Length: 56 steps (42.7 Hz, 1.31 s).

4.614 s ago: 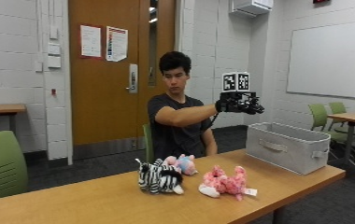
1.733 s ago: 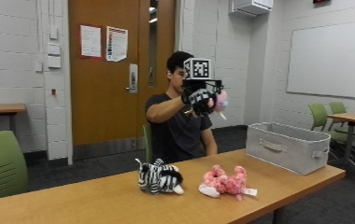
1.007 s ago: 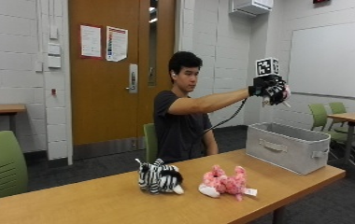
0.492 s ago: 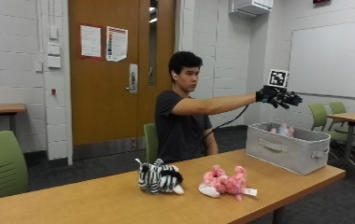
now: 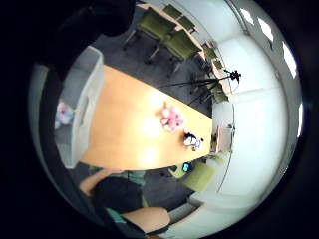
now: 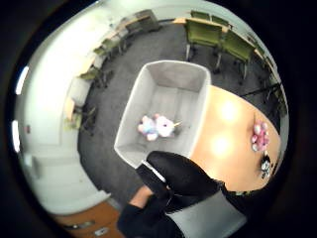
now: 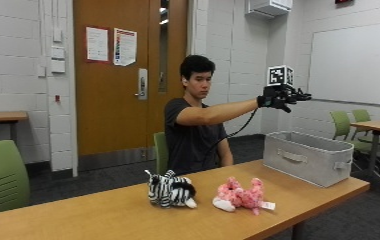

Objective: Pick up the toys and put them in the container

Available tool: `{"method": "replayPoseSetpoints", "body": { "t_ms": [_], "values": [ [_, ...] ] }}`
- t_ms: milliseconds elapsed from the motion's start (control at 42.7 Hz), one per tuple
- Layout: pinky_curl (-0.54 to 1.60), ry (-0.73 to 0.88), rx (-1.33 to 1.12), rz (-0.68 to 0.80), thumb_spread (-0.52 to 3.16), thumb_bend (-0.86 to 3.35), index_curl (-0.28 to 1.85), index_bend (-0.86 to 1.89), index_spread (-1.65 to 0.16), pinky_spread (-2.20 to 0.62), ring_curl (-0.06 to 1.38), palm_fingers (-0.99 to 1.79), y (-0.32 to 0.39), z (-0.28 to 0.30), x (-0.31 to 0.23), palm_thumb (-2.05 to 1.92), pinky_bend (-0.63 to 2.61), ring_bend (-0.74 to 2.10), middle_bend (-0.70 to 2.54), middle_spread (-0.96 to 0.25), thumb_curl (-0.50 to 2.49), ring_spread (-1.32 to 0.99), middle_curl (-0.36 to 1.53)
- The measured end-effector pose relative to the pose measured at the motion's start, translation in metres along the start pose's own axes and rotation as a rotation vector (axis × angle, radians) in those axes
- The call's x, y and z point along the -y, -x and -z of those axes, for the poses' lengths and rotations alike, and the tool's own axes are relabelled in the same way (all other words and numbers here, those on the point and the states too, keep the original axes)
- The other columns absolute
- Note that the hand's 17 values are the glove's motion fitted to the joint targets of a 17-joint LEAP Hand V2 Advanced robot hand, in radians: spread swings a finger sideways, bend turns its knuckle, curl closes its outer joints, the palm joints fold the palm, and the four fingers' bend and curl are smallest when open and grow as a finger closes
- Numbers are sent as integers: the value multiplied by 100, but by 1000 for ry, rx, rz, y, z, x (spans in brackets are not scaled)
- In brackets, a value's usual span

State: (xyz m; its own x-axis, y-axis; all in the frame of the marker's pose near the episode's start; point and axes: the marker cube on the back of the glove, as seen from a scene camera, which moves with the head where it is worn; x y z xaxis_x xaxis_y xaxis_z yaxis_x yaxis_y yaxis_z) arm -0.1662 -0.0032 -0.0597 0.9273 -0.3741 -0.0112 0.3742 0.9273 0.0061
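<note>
Nothing is held by the gloved right hand (image 7: 282,96); its fingers are spread out above the grey container (image 7: 308,159). One pastel toy (image 6: 156,127) lies inside. The zebra toy (image 7: 169,189) and pink toy (image 7: 241,195) are left on the table (image 7: 97,215), near its edge, and could be knocked off by a hasty reach.

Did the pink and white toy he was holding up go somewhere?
Yes. It left the gloved right hand and now lies inside the grey container, as the small pink and white toy. The hand is open above it.
</note>
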Motion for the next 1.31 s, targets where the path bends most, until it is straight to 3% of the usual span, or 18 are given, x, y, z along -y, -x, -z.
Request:
{"method": "replayPoseSetpoints", "body": {
  "t_ms": [47,94,375,586,960,1312],
  "values": [
    [38,0,-88,-149,99,-7,38,4,-28,-5,23,-29,-31,-5,0,-7,112,33,15,-3,41,-5,37],
    [37,6,-110,-202,99,-7,36,5,-28,-4,23,-28,-58,-7,-6,-7,110,31,15,-3,40,-5,37],
    [33,16,-60,-391,98,-7,27,7,-28,-2,24,-26,-199,-23,-54,-7,98,21,15,-4,33,-7,34],
    [32,57,-57,-492,97,-7,24,8,-27,-2,25,-23,-274,-71,-77,-7,92,17,16,-4,30,-8,33],
    [31,197,22,-587,94,-7,20,9,-27,-1,23,-27,-337,-223,-80,-8,85,14,15,-6,26,-10,31],
    [32,293,146,-666,88,-7,19,11,-26,-1,21,-30,-351,-308,-94,-7,80,14,11,-7,26,-11,28]
  ]
}}
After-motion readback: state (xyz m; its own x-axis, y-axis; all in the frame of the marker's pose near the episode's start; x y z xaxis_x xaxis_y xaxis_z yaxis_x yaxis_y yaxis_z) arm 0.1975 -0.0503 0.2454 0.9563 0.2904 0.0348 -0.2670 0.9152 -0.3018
